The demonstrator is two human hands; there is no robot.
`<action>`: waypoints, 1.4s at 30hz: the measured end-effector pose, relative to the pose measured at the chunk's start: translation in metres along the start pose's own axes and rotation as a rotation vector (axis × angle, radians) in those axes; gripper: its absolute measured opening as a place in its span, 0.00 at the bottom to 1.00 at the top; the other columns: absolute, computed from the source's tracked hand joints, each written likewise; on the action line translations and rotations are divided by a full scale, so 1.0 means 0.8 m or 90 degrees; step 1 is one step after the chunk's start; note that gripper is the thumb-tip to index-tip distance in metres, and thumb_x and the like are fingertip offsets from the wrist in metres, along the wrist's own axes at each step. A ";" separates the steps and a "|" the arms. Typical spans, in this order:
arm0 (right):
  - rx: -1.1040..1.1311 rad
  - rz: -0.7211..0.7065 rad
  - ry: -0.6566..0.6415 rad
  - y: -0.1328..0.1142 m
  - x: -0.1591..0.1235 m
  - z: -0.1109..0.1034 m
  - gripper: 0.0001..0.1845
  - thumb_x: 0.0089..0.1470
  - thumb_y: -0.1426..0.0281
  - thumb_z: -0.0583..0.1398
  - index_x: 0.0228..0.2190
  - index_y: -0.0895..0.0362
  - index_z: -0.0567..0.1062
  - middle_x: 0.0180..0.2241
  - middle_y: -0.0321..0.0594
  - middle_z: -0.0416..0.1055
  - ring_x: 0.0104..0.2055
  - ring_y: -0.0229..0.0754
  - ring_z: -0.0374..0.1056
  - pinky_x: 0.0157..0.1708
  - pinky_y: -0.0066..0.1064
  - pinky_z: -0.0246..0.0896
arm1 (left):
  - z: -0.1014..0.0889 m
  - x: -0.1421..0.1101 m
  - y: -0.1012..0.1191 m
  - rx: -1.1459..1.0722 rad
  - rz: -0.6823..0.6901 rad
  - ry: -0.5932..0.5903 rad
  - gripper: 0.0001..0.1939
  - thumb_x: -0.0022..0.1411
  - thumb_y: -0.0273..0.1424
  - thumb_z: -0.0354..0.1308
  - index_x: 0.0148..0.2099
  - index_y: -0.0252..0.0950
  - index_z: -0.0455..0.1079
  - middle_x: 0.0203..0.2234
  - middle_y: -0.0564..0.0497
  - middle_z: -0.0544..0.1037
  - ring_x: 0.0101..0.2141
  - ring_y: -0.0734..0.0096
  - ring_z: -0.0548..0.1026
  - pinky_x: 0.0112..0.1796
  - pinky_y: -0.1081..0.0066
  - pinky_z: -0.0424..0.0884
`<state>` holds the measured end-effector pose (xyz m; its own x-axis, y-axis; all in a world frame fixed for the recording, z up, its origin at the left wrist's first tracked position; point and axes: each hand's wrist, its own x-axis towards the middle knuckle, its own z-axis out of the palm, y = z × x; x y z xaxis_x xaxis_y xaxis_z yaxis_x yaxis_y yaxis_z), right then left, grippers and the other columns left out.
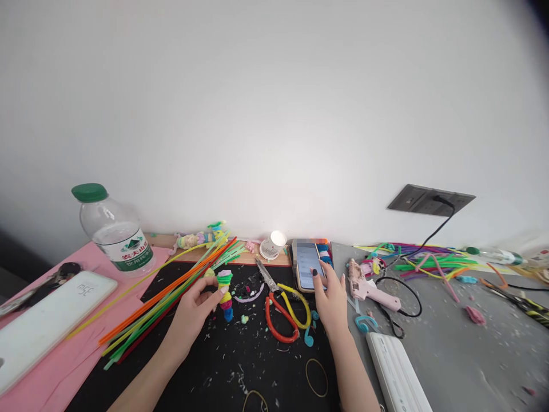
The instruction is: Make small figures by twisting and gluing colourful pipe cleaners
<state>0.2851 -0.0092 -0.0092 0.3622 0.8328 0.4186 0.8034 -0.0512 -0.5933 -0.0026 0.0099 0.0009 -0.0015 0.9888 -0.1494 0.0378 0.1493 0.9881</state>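
Observation:
My left hand [201, 298] is closed in a pinch on a small twisted pipe-cleaner piece [226, 306], banded green, yellow, pink and blue. It is held upright over the black mat [206, 360]. My right hand [331, 297] rests its fingertips on the lit screen of a smartphone [305, 266], which leans back near the wall; the fingers are stretched out. Between the hands lie scissors [283, 306] with one red and one yellow handle. Small fuzzy scraps surround them. A bundle of pipe cleaners [158, 300] lies beside my left forearm.
Left, a water bottle [115, 229] and white power bank [60, 320] stand on pink sheets. A lit white cup candle [274, 243] is near the wall. Right, a pink glue gun [373, 290] trails a black cable by another power bank [397, 372]; more pipe cleaners [429, 263] lie behind.

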 end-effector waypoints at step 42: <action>0.040 -0.045 -0.001 0.010 0.009 0.004 0.26 0.61 0.58 0.42 0.55 0.56 0.62 0.56 0.47 0.64 0.64 0.52 0.45 0.60 0.61 0.29 | 0.001 -0.002 0.005 0.006 0.024 0.032 0.14 0.46 0.42 0.63 0.31 0.38 0.69 0.21 0.56 0.61 0.22 0.73 0.61 0.24 0.73 0.59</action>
<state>0.2924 -0.0015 -0.0131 0.3055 0.8338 0.4598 0.7956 0.0418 -0.6044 -0.0017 0.0092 0.0049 -0.0504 0.9926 -0.1101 0.0488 0.1125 0.9924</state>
